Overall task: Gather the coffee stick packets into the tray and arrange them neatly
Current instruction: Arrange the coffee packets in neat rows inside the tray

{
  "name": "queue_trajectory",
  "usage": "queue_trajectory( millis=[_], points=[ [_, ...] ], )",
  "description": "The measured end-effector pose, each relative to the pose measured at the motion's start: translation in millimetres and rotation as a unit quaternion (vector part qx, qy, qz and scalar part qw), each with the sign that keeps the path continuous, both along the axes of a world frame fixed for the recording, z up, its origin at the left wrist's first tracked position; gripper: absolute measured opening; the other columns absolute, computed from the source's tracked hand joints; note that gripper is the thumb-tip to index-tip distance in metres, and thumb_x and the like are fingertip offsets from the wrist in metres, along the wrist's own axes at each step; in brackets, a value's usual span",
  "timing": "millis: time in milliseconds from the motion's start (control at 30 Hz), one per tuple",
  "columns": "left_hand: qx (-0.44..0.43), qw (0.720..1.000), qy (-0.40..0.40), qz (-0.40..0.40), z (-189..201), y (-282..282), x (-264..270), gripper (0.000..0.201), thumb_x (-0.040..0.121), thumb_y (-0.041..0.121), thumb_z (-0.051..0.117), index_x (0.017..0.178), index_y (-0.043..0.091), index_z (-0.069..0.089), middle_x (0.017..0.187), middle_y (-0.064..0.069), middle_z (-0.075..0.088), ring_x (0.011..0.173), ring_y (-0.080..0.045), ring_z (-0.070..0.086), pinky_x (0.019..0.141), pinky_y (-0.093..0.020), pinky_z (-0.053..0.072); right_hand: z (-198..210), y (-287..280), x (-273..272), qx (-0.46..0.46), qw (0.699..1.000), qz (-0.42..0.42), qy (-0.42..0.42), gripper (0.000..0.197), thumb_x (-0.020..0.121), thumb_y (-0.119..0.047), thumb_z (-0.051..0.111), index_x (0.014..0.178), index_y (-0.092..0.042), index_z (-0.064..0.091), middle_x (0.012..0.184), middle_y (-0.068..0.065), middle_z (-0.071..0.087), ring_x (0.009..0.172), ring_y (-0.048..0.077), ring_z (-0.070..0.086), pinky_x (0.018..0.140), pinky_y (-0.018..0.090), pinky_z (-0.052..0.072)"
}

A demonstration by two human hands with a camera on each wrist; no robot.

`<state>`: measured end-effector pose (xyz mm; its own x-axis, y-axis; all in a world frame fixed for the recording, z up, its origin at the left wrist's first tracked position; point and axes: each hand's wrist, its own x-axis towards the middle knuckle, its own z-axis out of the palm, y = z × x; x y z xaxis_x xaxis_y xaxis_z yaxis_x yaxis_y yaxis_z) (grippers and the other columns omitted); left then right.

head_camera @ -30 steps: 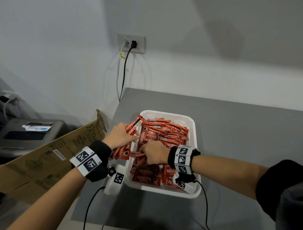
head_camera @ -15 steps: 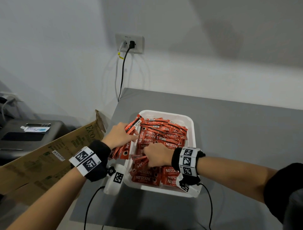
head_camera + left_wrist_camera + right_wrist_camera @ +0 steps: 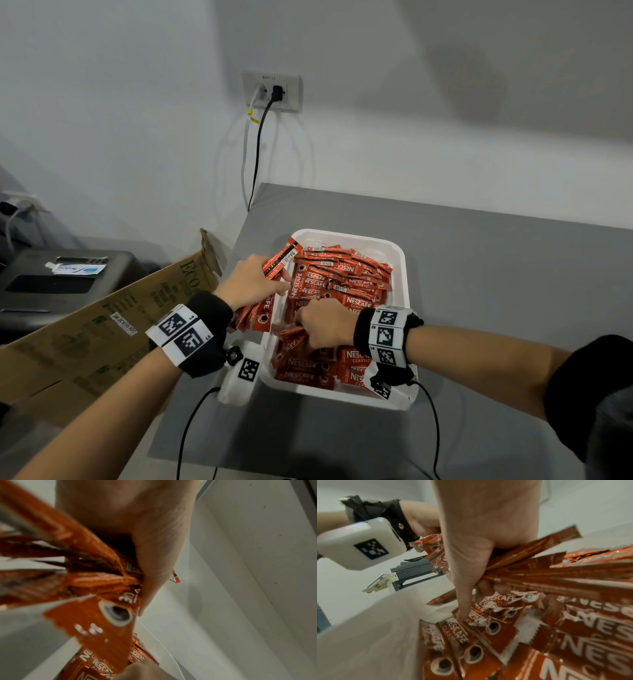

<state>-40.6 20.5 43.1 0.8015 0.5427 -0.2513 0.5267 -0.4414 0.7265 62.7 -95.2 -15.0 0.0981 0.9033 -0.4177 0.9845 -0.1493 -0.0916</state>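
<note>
A white tray (image 3: 400,281) on the grey table holds several red coffee stick packets (image 3: 346,281). My left hand (image 3: 251,282) grips a fanned bundle of packets (image 3: 279,265) over the tray's left rim; the left wrist view shows the thumb pressed on that bundle (image 3: 96,582). My right hand (image 3: 323,327) is inside the tray at its left middle. It grips another bunch of packets (image 3: 539,563), thumb pointing down onto packets lying in the tray (image 3: 471,628). Packets under both hands are hidden.
The grey table (image 3: 496,291) stretches right and behind the tray. A cardboard box (image 3: 102,329) leans off the table's left edge. Two cables hang from a wall socket (image 3: 272,90). A dark machine (image 3: 51,281) sits lower left.
My right hand has slid slightly away from me and to the right inside the tray, keeping its bunch. The left hand has hardly moved.
</note>
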Motion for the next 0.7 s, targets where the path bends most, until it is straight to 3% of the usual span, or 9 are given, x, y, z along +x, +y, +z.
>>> queue_trajectory(
  millis=[100,333,433,567,700],
  points=[
    [-0.003,1.0,-0.003,0.001,0.3,-0.3,-0.2,0.012,0.083,0.015,0.066,0.094,0.012,0.066,0.078,0.001,0.064,0.076,-0.016,0.064,0.07,-0.018,0.047,2.9,3.0,2.2,0.014,1.0,-0.012,-0.004,0.035,0.084,-0.03,0.065,0.11,-0.007,0.061,0.092,0.007,0.067,0.078,0.024,0.063,0.068,0.035,0.055],
    [-0.008,1.0,0.003,0.001,-0.2,-1.1,-0.4,0.011,0.083,0.013,0.066,0.093,0.011,0.066,0.076,0.002,0.063,0.07,-0.012,0.061,0.063,-0.015,0.045,3.0,4.0,0.8,0.017,1.0,-0.02,0.006,0.031,0.085,-0.027,0.063,0.111,-0.011,0.059,0.097,0.006,0.066,0.085,0.024,0.064,0.077,0.038,0.055],
    [-0.003,1.0,-0.003,-0.001,-0.3,-1.0,-0.8,0.009,0.083,0.013,0.066,0.092,0.011,0.067,0.073,0.004,0.063,0.068,-0.01,0.061,0.062,-0.014,0.044,7.4,3.6,3.3,0.011,1.0,-0.021,0.009,0.039,0.084,-0.035,0.065,0.113,-0.009,0.061,0.097,0.006,0.068,0.084,0.024,0.064,0.075,0.038,0.056],
    [-0.005,1.0,0.0,0.002,-1.5,-0.6,-1.1,0.009,0.084,0.016,0.067,0.091,0.013,0.066,0.073,0.005,0.063,0.068,-0.009,0.06,0.063,-0.015,0.044,5.6,-4.6,0.0,-0.002,1.0,0.012,0.011,0.042,0.08,-0.044,0.069,0.098,-0.006,0.063,0.085,0.004,0.067,0.07,0.02,0.061,0.064,0.031,0.054],
    [-0.003,1.0,0.009,0.003,-3.4,-0.4,0.4,0.017,0.083,0.018,0.067,0.098,0.009,0.066,0.078,0.002,0.064,0.072,-0.012,0.061,0.064,-0.016,0.044,-4.1,-5.9,-7.4,-0.008,0.999,0.051,-0.014,0.049,0.075,-0.051,0.073,0.095,-0.006,0.065,0.085,0.004,0.067,0.068,0.019,0.059,0.064,0.031,0.054]
  ],
)
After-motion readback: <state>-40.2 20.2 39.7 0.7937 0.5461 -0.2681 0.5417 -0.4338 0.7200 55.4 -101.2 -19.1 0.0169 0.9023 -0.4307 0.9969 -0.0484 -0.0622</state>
